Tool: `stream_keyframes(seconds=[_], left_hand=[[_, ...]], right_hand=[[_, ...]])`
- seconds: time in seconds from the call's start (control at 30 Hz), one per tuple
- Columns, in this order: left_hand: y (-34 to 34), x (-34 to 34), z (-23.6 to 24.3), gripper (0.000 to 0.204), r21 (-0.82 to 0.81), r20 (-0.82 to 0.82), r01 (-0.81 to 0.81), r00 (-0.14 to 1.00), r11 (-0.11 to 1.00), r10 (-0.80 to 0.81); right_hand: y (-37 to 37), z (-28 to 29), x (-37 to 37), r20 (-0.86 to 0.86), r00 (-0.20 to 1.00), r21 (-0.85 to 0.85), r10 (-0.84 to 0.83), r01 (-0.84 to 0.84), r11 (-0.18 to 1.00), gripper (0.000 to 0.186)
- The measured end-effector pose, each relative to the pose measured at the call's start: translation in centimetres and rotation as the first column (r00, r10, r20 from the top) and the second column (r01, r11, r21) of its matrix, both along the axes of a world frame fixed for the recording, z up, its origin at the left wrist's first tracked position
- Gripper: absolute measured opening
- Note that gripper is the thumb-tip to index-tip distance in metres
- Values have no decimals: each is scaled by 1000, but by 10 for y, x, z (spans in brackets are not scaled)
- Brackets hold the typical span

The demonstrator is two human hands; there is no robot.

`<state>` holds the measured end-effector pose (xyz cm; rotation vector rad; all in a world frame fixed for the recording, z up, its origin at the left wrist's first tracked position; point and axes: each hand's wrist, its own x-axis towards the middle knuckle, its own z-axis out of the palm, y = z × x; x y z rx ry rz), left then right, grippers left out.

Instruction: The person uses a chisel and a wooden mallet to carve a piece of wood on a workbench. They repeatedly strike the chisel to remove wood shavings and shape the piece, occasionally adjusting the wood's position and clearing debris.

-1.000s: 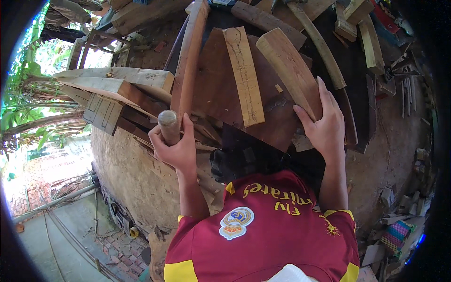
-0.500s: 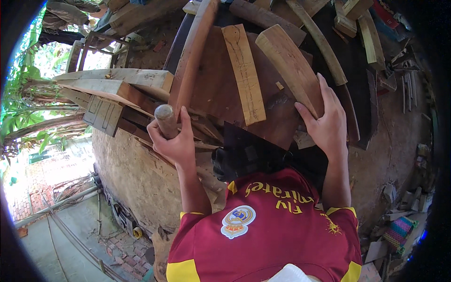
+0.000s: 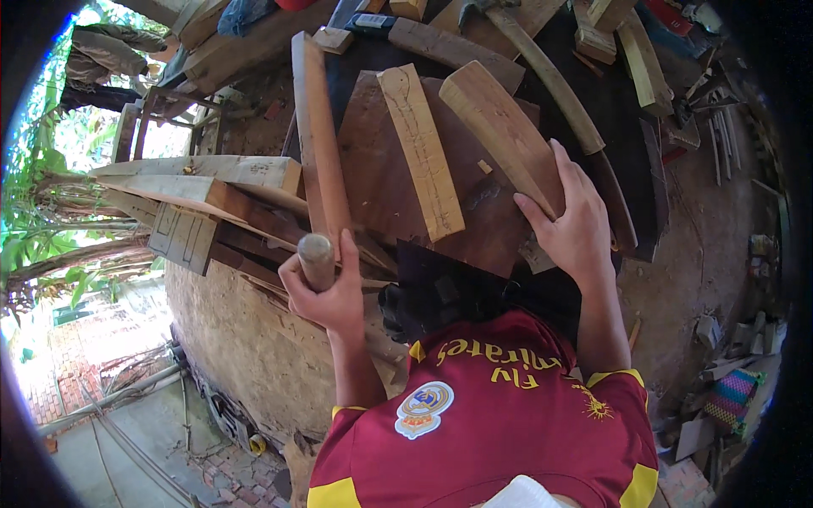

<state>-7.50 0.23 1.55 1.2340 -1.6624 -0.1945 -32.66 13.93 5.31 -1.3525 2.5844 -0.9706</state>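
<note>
A dark, flat worktop [image 3: 631, 161] stretches across the upper middle, carrying a reddish-brown board [image 3: 360, 127] laid at an angle. On the board lies a narrow, pale wooden strip [image 3: 421, 152] with a dark line wandering along its length, and just to its right a small wood chip [image 3: 484, 167]. A thick wooden block [image 3: 500, 127] overlaps the board's right part; whether it rests there cannot be told. Farther right, a long wooden tool handle [image 3: 555, 89] slants over the worktop. Below spreads a brown earthen floor [image 3: 246, 317], with a multicoloured woven piece [image 3: 732, 398] among wood offcuts [image 3: 710, 330] at lower right.
</note>
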Motion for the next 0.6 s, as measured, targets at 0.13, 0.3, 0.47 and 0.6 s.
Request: stream_keyframes(seconds=[0.13,0.3,0.47,0.6], left_hand=[[6,-8,3,48,-38,-3,34,999,999,-34],[3,-8,2,46,-68,-22,88,996,994,-90],[5,-11,3,41,-28,-70,118,990,993,-119],[7,-12,-4,36,15,-101,137,986,990,-135]], right_hand=[[1,1,-1,23,1000,17,8,-9,1000,74],[0,8,-2,44,999,58,26,-29,998,74],[-3,24,-6,-2,999,93,48,-47,995,70],[-17,47,-10,-68,994,136,84,-74,988,64]])
